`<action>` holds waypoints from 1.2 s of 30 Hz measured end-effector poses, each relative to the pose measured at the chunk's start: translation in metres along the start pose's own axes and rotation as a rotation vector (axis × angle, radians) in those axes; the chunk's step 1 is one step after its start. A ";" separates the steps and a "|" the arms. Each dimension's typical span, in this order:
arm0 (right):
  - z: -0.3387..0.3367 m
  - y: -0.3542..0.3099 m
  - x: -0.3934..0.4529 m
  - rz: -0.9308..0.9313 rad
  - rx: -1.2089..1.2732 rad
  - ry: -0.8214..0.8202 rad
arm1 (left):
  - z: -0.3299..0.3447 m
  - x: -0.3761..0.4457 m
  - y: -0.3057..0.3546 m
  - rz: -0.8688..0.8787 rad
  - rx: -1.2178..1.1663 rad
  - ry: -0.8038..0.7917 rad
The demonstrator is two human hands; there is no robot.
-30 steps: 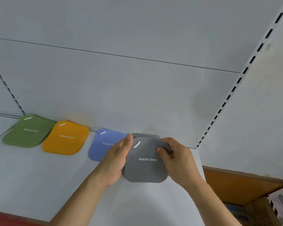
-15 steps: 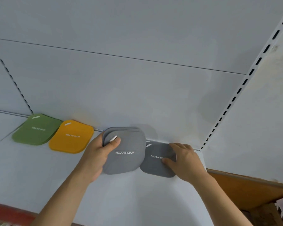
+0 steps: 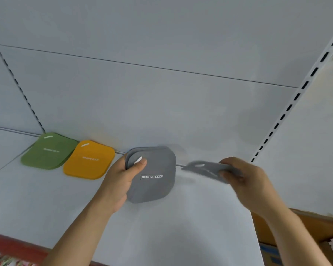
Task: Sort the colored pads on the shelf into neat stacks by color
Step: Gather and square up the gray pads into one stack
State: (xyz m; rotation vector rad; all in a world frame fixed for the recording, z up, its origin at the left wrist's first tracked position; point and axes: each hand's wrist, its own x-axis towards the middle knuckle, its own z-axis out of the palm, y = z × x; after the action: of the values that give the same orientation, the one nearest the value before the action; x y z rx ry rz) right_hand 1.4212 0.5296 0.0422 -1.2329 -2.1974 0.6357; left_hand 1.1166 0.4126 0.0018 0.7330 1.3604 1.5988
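Fingers and thumb of the left hand (image 3: 121,181) grip a small stack of grey pads (image 3: 154,177) marked "REMOVE ODOR", thumb pressed on the top pad near its white slot, the stack held just above the white shelf (image 3: 161,227). Beside it, the right hand (image 3: 244,181) pinches a single grey pad (image 3: 206,168), blurred and tilted, lifted off the shelf. Farther left an orange pad (image 3: 89,160) and a green pad (image 3: 50,151) lie flat against the back panel (image 3: 161,104), edges overlapping.
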 end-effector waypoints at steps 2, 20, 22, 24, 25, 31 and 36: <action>-0.029 -0.015 -0.011 -0.018 0.016 -0.011 | 0.004 0.004 0.001 0.009 0.009 -0.007; 0.062 -0.023 -0.033 0.238 0.639 0.284 | 0.090 -0.006 -0.020 0.141 0.119 -0.334; 0.068 -0.025 -0.037 0.238 0.641 0.387 | 0.086 -0.004 -0.018 0.145 0.158 -0.379; 0.070 -0.027 -0.038 0.222 0.639 0.470 | 0.076 -0.004 -0.014 0.130 0.195 -0.476; 0.071 -0.028 -0.038 0.215 0.631 0.483 | 0.072 -0.005 -0.014 0.127 0.232 -0.503; 0.079 -0.019 -0.047 0.259 0.586 0.321 | 0.067 -0.005 -0.033 0.188 0.517 -0.354; 0.067 -0.006 -0.046 0.273 0.566 0.143 | 0.069 -0.008 -0.037 0.172 0.395 -0.360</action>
State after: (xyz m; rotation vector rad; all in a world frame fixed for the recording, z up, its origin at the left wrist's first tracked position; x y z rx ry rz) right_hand 1.3942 0.4771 -0.0142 -1.2227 -1.5811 1.1445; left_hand 1.1894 0.4363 -0.0177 1.3376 1.3820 1.2526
